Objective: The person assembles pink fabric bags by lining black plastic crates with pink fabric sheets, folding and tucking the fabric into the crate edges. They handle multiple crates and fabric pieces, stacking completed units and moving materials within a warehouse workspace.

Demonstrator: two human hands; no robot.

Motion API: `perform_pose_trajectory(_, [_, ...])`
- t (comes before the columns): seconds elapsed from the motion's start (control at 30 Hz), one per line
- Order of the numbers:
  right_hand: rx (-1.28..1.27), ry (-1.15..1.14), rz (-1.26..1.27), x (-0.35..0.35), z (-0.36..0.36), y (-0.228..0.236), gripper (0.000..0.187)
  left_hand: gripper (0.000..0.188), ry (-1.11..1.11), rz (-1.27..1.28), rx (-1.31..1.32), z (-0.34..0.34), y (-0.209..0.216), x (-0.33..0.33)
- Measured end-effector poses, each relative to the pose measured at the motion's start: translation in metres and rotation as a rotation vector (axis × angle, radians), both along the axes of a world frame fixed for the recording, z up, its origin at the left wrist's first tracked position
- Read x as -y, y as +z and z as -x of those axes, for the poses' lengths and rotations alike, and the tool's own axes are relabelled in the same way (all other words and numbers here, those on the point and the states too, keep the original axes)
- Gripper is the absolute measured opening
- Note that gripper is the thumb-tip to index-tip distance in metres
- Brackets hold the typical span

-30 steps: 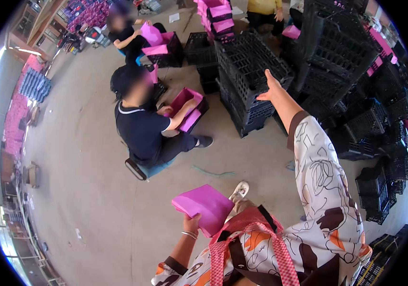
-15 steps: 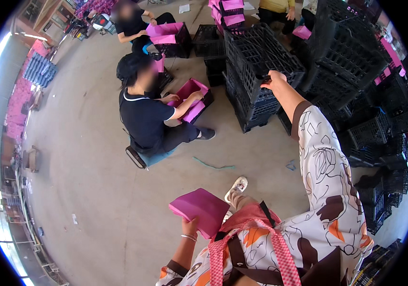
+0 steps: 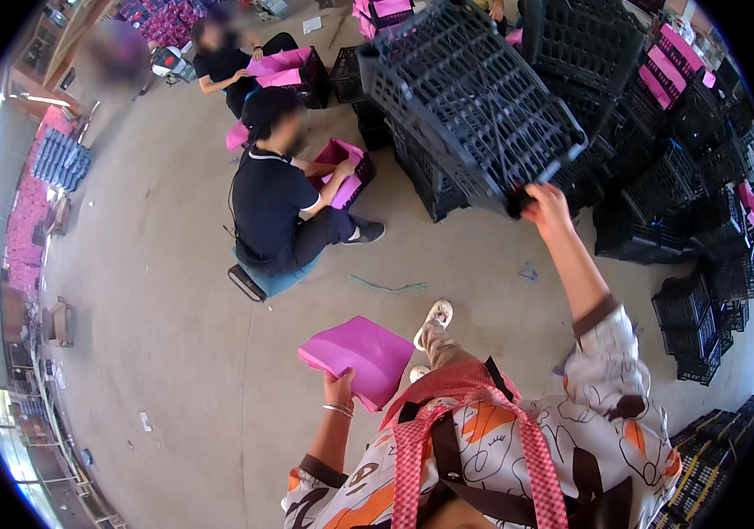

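My left hand [image 3: 339, 388] is closed around a folded stack of pink sheets [image 3: 364, 351], held low in front of my apron. Whether the sheets are paper or another material I cannot tell. At the upper right, my right hand [image 3: 550, 210] grips the near corner of a black plastic crate [image 3: 474, 99] with slatted sides. This crate is tilted above another black crate [image 3: 425, 176] standing on the floor. The fingertips of that hand are partly hidden at the crate's rim.
A seated person [image 3: 273, 198] on my left works at a pink-lined crate [image 3: 355, 181]; another person [image 3: 223, 70] sits farther back. Piles of black crates [image 3: 659, 229] stand at right. A green cord [image 3: 386, 286] lies on the concrete floor [image 3: 174, 291].
The crate in my right hand has been pulled toward me and tilted off its earlier position on the stack. My left hand with the pink sheets has shifted slightly left and up.
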State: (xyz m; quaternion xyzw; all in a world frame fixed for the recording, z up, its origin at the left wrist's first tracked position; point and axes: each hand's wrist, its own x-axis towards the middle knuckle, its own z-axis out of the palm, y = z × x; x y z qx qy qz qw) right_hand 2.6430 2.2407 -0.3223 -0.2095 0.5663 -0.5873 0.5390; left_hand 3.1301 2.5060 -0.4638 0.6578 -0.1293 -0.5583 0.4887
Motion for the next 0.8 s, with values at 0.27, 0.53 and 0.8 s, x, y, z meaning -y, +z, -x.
perform_pose_trajectory(0.27, [-0.154,0.148,-0.444,-0.234,0.033,-0.018,0.019,0.037,-0.172,-0.101,0.072,0.001,-0.022,-0.030])
perform_pose_trajectory(0.53, [0.113,0.247,-1.028,-0.292,0.032,-0.239,0.024,0.035,-0.269,-0.181,0.054,0.025,-0.035,-0.072])
perform_pose_trajectory(0.8, [0.470,0.394,-1.161,-0.288,0.051,-0.460,0.012,0.039,-0.252,-0.405,0.157,0.069,-0.032,-0.085])
